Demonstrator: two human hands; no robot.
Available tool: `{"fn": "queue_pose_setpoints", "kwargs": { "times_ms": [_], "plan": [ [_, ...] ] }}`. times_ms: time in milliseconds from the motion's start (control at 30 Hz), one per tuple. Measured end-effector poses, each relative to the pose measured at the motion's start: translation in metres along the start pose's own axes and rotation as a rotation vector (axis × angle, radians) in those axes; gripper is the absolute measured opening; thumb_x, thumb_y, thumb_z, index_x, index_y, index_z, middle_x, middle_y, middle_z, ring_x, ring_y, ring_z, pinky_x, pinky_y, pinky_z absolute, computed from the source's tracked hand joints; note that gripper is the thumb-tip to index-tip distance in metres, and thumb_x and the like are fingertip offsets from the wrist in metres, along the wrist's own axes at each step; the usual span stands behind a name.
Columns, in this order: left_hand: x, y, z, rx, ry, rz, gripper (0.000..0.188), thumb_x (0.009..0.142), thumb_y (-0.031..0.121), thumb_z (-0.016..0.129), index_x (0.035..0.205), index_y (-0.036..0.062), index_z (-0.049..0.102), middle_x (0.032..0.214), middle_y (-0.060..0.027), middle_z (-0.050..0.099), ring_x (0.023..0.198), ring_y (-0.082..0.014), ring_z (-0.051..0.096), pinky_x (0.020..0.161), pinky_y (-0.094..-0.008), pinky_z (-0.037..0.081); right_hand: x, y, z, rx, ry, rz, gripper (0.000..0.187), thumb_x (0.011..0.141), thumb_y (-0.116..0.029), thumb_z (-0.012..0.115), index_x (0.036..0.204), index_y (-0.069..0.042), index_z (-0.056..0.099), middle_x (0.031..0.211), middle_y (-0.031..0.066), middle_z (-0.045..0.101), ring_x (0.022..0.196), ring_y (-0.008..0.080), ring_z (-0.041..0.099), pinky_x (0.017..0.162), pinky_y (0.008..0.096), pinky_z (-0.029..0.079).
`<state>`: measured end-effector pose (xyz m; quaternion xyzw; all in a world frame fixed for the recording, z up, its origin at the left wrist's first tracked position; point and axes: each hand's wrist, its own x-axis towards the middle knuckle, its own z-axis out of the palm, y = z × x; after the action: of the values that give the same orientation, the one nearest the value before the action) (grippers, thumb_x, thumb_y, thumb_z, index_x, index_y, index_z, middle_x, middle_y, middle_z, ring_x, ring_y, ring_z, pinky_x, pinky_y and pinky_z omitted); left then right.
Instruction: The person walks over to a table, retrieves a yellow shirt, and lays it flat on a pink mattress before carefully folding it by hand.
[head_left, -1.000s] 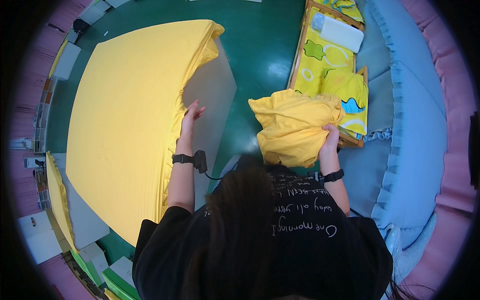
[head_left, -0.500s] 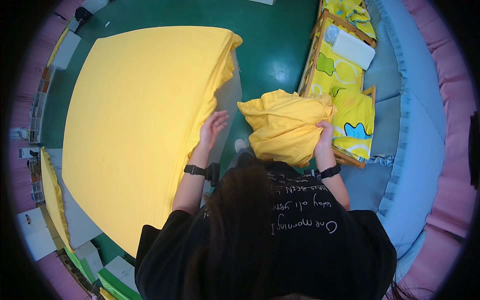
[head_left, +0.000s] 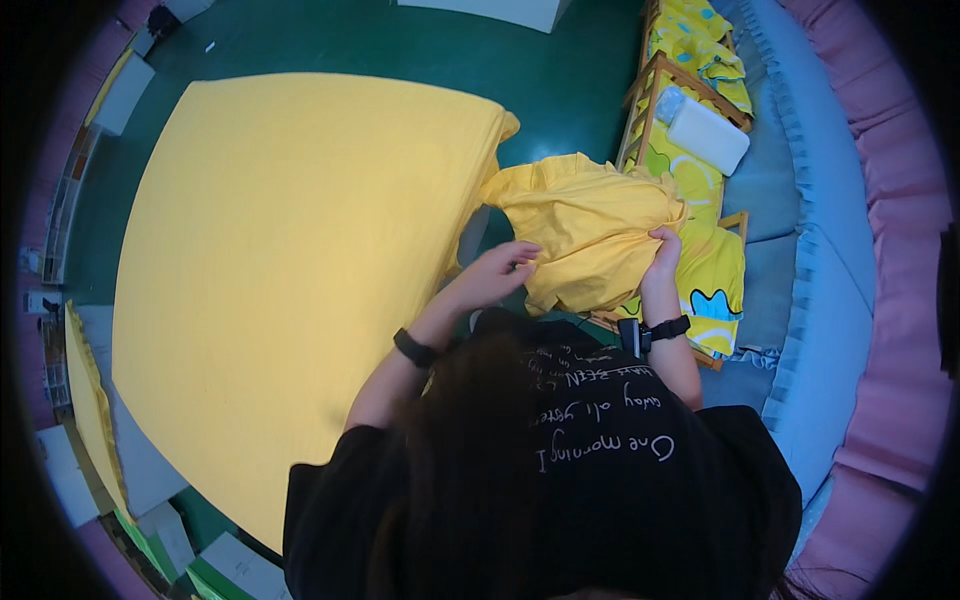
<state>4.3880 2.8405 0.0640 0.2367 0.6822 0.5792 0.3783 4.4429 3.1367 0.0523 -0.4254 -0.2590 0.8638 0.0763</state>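
A bunched yellow cloth (head_left: 590,225) with a ruffled edge hangs in front of me. My right hand (head_left: 662,250) grips its right side, fingers closed on the fabric. At the cloth's near left edge is my left hand (head_left: 505,268), fingers a little bent and apart, the tips against or just beside the fabric. To my left stands a large table-like block under a smooth yellow cover (head_left: 300,230), its ruffled edge hanging toward me. My left forearm crosses over that cover's right edge.
Small wooden beds (head_left: 632,120) with yellow patterned bedding stand at the right, a white pillow (head_left: 708,137) on one. Beyond them runs blue padding (head_left: 835,200) beside pink drapery (head_left: 905,230). Another yellow-covered block (head_left: 95,400) is at the far left. Green floor (head_left: 330,40) shows at the back.
My left hand has moved right, from beside the block's ruffled edge to the bunched cloth. The cloth in my right hand has shifted slightly up and right.
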Motion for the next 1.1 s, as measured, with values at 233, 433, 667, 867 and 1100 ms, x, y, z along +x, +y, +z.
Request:
{"fn": "queue_pose_setpoints", "kwargs": {
  "times_ms": [233,433,667,867,1100],
  "plan": [
    [0.041,-0.034,-0.051,-0.095,0.136,0.007,0.025,0.086,0.006,0.047,0.110,0.0020,0.048,0.105,-0.0062,0.053,0.101,-0.0137,0.048,0.089,-0.0261,0.038,0.029,-0.028,0.047,0.013,-0.019,0.045,0.038,0.055,-0.011,0.049,0.092,-0.001,0.052,0.094,0.0122,0.057,0.088,0.0299,0.052,0.084,0.0390,0.042],
    [0.099,-0.020,-0.057,-0.049,-0.049,-0.038,0.023,0.084,0.010,0.051,0.106,0.0014,0.049,0.095,-0.0062,0.057,0.090,-0.0136,0.054,0.080,-0.0259,0.043,0.089,-0.054,0.045,0.081,-0.024,-0.037,0.041,0.055,-0.011,0.048,0.095,-0.001,0.052,0.096,0.0125,0.056,0.090,0.0314,0.052,0.086,0.0396,0.041],
    [0.223,0.014,-0.084,0.147,-0.089,-0.066,0.022,0.085,0.013,0.050,0.103,0.0016,0.051,0.093,-0.0078,0.058,0.085,-0.0139,0.055,0.076,-0.0263,0.044,0.156,-0.129,0.086,0.188,0.000,-0.085,0.038,0.056,-0.014,0.049,0.091,-0.003,0.052,0.094,0.0115,0.056,0.089,0.0296,0.051,0.086,0.0374,0.041],
    [0.334,0.073,-0.070,0.216,-0.198,0.001,0.026,0.083,0.014,0.050,0.104,0.0001,0.050,0.095,-0.0100,0.058,0.088,-0.0179,0.056,0.078,-0.0279,0.044,0.198,-0.180,0.078,0.216,0.088,-0.144,0.032,0.055,-0.013,0.049,0.085,-0.004,0.050,0.089,0.0096,0.055,0.085,0.0284,0.051,0.084,0.0362,0.041],
    [0.431,0.114,-0.052,0.300,-0.440,0.122,0.050,0.080,0.018,0.055,0.124,0.0050,0.034,0.114,-0.0151,0.048,0.105,-0.0244,0.047,0.087,-0.0327,0.040,0.208,-0.217,0.072,0.252,0.259,-0.253,0.032,0.052,-0.010,0.046,0.083,-0.004,0.050,0.088,0.0104,0.053,0.085,0.0295,0.051,0.082,0.0377,0.042]
  ]
}}
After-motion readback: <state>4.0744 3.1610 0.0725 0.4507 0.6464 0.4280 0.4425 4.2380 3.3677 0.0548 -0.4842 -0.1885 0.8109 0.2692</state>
